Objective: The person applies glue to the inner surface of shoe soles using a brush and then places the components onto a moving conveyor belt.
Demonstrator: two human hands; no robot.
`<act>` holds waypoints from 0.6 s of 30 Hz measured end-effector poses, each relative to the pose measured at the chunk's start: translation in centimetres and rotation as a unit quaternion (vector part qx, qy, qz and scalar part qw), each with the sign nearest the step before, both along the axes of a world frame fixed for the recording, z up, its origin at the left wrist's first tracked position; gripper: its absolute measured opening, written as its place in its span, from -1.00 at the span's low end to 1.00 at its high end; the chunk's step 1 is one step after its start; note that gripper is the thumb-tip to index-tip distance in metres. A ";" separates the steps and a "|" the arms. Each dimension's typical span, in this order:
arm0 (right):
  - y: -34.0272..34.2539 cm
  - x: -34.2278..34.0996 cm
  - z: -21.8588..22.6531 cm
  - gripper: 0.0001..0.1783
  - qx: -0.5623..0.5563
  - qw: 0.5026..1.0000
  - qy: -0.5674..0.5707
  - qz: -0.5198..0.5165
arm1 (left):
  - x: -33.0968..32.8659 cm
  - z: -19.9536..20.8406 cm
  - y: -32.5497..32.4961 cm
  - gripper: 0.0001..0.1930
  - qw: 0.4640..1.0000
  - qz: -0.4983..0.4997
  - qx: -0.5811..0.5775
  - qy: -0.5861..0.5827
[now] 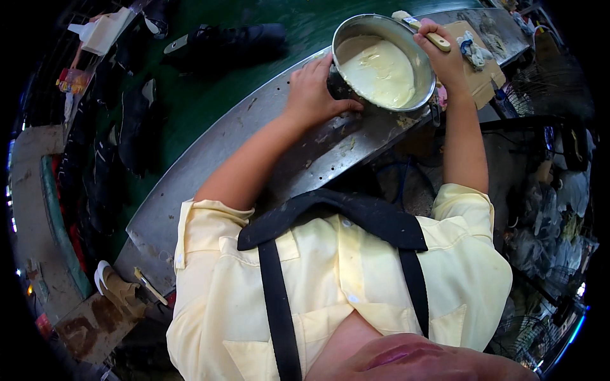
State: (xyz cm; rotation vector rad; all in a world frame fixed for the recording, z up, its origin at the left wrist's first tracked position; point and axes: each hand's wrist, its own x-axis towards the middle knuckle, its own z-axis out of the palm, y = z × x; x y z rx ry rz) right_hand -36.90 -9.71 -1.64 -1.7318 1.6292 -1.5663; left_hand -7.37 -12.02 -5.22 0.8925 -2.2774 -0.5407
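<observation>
A round metal pot (pixel 338 60) of pale cream-coloured paste (pixel 381 70) tilts toward me on the metal ledge. My left hand (pixel 314 92) curves around its left side, thumb below and fingers higher up against the wall. In my right hand (pixel 445 60) is a flat brush with a wooden handle (pixel 438 41), gripped at the pot's upper right rim. The brush's pale, paste-coated bristles (pixel 400 16) point up and left, just outside the rim.
Dark shoe pieces (pixel 136 127) lie on a green surface (pixel 190 95) beyond the metal ledge (pixel 254 120). Cardboard (pixel 483 82) with a stained rag (pixel 473 51) sits right of the pot. Another brush (pixel 150 286) lies lower left. Another person's hand (pixel 77 58) shows at upper left.
</observation>
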 end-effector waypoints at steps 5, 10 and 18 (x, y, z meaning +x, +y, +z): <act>-0.1 -0.6 -0.2 -0.83 0.021 1.000 -0.009 -0.008 | 0.6 0.2 0.1 -0.07 1.000 -0.018 -0.006 -0.006; 2.3 1.1 1.8 -0.77 0.002 0.993 0.004 -0.117 | 4.8 1.0 -5.2 -0.19 0.988 0.000 -0.150 -0.027; 8.4 3.9 7.1 -0.81 -0.083 0.990 -0.103 -0.056 | 8.6 1.6 -15.2 -0.23 0.850 0.062 -0.333 -0.403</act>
